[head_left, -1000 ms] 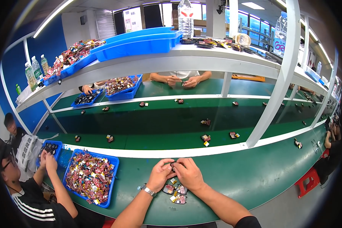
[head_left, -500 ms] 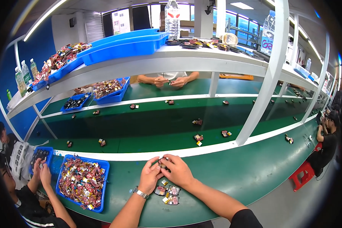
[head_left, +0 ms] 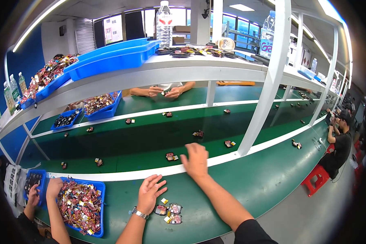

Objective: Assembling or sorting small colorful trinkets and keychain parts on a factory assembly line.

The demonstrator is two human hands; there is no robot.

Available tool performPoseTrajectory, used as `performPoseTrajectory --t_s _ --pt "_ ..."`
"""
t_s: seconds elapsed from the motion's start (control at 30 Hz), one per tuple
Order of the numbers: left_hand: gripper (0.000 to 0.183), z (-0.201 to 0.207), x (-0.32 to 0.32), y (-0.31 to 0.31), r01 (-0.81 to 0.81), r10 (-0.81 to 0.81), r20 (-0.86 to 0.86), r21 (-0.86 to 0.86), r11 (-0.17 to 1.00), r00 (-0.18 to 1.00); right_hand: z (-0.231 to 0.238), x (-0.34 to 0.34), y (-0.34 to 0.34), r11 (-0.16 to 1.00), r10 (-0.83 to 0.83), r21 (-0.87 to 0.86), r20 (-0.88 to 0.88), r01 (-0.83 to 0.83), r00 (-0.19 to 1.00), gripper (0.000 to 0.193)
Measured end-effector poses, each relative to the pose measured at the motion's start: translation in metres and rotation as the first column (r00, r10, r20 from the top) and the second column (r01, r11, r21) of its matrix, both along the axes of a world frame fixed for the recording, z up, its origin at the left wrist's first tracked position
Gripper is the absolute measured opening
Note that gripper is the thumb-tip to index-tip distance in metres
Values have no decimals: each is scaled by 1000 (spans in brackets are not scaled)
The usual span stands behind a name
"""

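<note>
My left hand point(head_left: 151, 193) hovers over the green bench with fingers apart and nothing in it; a metal-band watch is on that wrist. Just beside it lie several small black-framed circuit-board pieces point(head_left: 161, 209) with reddish boards and yellow-white parts. A loose yellow-white part point(head_left: 164, 201) sits above them. My right hand point(head_left: 196, 160) reaches across the white rail point(head_left: 126, 175) to the green strip behind, fingers spread and seemingly holding nothing. Left of its fingertips rests a black-framed board piece point(head_left: 171, 157). The surface right under that hand is hidden.
A blue tray point(head_left: 103, 203) heaped with circuit-board parts stands on the left, with a co-worker's hand point(head_left: 55, 188) at its edge. More pieces point(head_left: 230, 143) dot the strip. A white post point(head_left: 261, 93) rises at right, and a shelf point(head_left: 191, 75) with blue trays crosses above.
My hands have parted: the piece between them is gone from their grip, and the right hand has moved forward over the rail. A board piece now lies on the strip beside it. The view has shifted.
</note>
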State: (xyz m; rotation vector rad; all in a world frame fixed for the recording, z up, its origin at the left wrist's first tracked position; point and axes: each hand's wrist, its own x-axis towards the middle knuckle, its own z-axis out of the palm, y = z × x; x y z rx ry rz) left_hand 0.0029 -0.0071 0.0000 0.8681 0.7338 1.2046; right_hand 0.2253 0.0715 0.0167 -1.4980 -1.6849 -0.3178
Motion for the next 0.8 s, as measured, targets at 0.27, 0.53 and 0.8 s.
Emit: performPoseTrajectory --t_s 0.27,0.53,0.8 --pt "35 -3 6 2 59 -56 -59 36 998 997 -23 72 16 868 -362 -396 -94 298 928 78" --pt "33 -1 4 2 57 -56 -51 27 998 997 -24 62 -9 977 -33 -209 -347 -43 937 44" --pt "29 -4 2 2 74 -72 -47 43 996 996 6 12 -110 791 399 -387 -261 -474 879 60"
